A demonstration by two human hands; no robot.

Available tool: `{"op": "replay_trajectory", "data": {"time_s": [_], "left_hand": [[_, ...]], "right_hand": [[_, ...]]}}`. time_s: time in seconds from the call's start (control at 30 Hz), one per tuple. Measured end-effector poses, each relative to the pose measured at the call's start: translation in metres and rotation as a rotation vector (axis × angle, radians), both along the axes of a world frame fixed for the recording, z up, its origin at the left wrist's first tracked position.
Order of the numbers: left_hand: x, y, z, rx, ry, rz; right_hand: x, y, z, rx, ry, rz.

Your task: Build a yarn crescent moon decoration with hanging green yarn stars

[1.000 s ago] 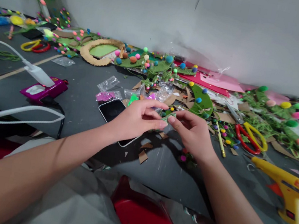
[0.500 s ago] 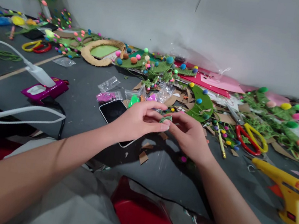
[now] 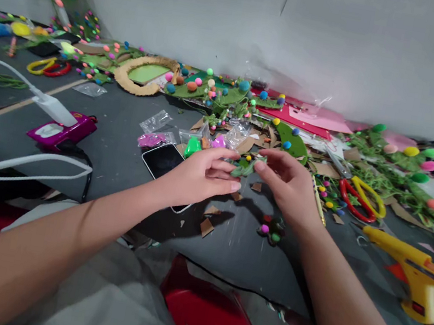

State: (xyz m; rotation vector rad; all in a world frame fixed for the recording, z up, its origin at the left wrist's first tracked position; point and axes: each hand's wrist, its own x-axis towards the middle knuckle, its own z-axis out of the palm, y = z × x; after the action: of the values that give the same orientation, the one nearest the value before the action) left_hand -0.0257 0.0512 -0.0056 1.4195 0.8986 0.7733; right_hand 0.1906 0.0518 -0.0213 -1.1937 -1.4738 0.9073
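Note:
A small piece of green yarn [image 3: 246, 168] is stretched between my two hands above the dark table. My left hand [image 3: 210, 172] has its fingers closed around the yarn's left end. The right end is pinched between thumb and fingers of my right hand [image 3: 286, 184]. Beneath my left hand and wrist lies a phone [image 3: 163, 160], partly covered. Small cardboard scraps [image 3: 206, 227] rest on the table below the hands. A little cluster of coloured pompoms [image 3: 271, 230] sits beside my right wrist.
Red and yellow scissors [image 3: 360, 200] and a yellow glue gun [image 3: 412, 264] lie at the right. A purple device [image 3: 63, 131] with a white cable is at the left. Felt pieces with pompoms, plastic bags [image 3: 156, 121] and a tan ring [image 3: 125, 76] line the back.
My right hand has moved a little to the right, away from my left, and more of the green yarn shows between them. The pompom cluster is more visible.

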Motion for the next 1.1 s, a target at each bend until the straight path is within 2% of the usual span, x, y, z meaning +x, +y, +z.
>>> {"op": "replay_trajectory", "data": {"time_s": [0.13, 0.2, 0.27, 0.4, 0.5, 0.57, 0.73, 0.83, 0.97, 1.1], "left_hand": [[0.0, 0.0, 0.001, 0.022, -0.035, -0.019], [0.0, 0.001, 0.002, 0.053, 0.014, -0.007], [0.0, 0.001, 0.001, 0.082, 0.053, 0.006], [0.0, 0.001, 0.0, 0.074, 0.02, -0.003], [0.001, -0.001, -0.001, 0.028, -0.007, -0.014], [0.002, -0.002, -0.001, 0.006, -0.028, -0.028], [0.002, -0.004, 0.001, 0.007, -0.08, -0.043], [0.001, -0.001, 0.0, 0.044, -0.022, -0.019], [0.0, 0.002, -0.001, 0.091, 0.066, -0.002], [0.0, -0.001, 0.001, 0.084, 0.076, -0.038]], "right_hand": [[-0.015, -0.009, -0.002, -0.031, -0.022, 0.217], [-0.019, -0.011, -0.002, -0.006, -0.022, 0.234], [-0.017, -0.009, -0.002, 0.018, -0.027, 0.175], [-0.003, 0.0, 0.001, 0.044, -0.031, -0.037], [0.006, 0.003, 0.005, 0.037, 0.015, -0.1], [0.006, 0.001, 0.006, 0.023, 0.02, -0.056], [-0.011, -0.007, 0.001, -0.028, -0.069, 0.187], [-0.017, -0.009, -0.002, 0.009, -0.082, 0.214], [-0.013, -0.006, -0.002, 0.041, -0.038, 0.141], [-0.002, 0.0, -0.001, 0.048, -0.005, -0.052]]}}
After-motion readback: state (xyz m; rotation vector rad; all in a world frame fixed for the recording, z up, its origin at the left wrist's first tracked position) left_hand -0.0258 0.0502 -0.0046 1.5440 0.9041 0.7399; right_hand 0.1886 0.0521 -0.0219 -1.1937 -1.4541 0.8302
